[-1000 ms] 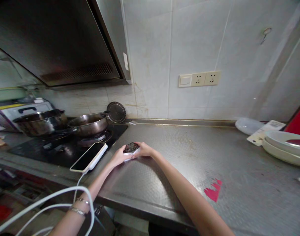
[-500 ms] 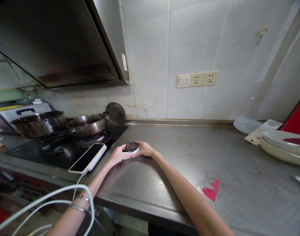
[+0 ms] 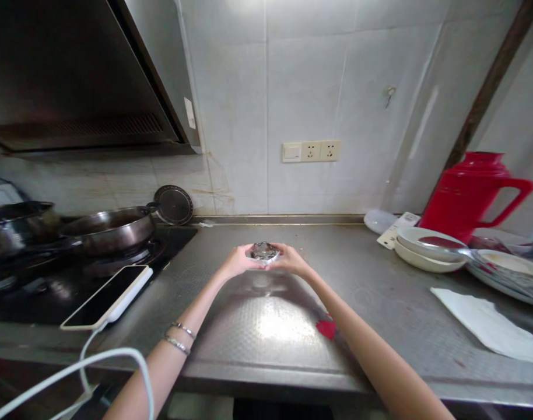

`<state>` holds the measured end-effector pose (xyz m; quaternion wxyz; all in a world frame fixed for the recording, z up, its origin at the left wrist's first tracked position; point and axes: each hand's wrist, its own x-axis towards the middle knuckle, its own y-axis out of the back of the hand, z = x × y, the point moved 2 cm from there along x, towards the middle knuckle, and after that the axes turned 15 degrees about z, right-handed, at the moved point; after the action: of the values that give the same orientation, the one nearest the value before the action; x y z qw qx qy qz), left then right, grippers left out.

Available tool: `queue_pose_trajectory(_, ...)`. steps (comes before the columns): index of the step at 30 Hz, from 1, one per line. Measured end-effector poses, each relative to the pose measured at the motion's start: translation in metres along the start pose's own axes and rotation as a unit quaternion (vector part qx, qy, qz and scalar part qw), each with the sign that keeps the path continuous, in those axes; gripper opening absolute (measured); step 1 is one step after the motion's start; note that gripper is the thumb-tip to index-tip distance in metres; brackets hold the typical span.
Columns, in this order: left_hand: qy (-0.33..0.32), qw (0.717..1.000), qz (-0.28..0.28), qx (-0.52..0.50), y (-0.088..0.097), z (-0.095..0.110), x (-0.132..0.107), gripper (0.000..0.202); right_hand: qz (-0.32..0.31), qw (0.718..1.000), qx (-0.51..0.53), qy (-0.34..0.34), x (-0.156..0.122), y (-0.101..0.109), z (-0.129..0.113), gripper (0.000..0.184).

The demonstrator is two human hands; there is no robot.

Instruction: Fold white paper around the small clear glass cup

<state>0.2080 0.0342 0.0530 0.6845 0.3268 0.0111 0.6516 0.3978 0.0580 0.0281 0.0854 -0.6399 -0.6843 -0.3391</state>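
Between my two hands is a small round object (image 3: 263, 251) with a dark, shiny, uneven top and a pale silvery rim; its exact kind I cannot make out. My left hand (image 3: 240, 260) grips it from the left, fingers curled around the side. On the opposite side, my right hand (image 3: 289, 259) closes on it in the same way. The object appears raised a little over the metal countertop (image 3: 231, 332), with a blurred reflection below. Its underside is hidden.
To the left, a phone (image 3: 107, 297) with a white cable lies by the stove's edge, near a steel pan (image 3: 111, 230). Stacked bowls (image 3: 428, 262), a red thermos (image 3: 463, 195) and white paper (image 3: 489, 324) are on the right. A red scrap (image 3: 326, 328) lies beside my right forearm.
Both hands have carried the round object rightward, away from the stove, and it now seems off the counter. My view has turned right, bringing the red thermos and white paper further into sight.
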Motion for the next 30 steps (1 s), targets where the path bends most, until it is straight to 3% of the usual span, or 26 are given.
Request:
queue_pose_trajectory(5,-0.023,0.998,-0.046,-0.044,-0.061,0.006,0.015,0.067,0.050,0.997,-0.044,-0.036,-0.027,0.054,0.024,0.077)
queue_pose_trajectory(10,-0.025,0.996,-0.074,-0.045,-0.093,0.004,0.019,0.068,0.066,0.994,-0.068,-0.050,-0.045,0.077,0.036,0.075)
queue_pose_trajectory(24,-0.030,0.995,-0.085,-0.048,-0.100,-0.011,0.013,0.066,0.043,0.994,-0.083,-0.064,-0.050,0.072,0.045,0.076)
queue_pose_trajectory(30,-0.002,0.995,-0.082,-0.053,-0.100,-0.012,0.011,0.066,0.033,0.992,-0.106,-0.057,-0.051,0.071,0.043,0.073)
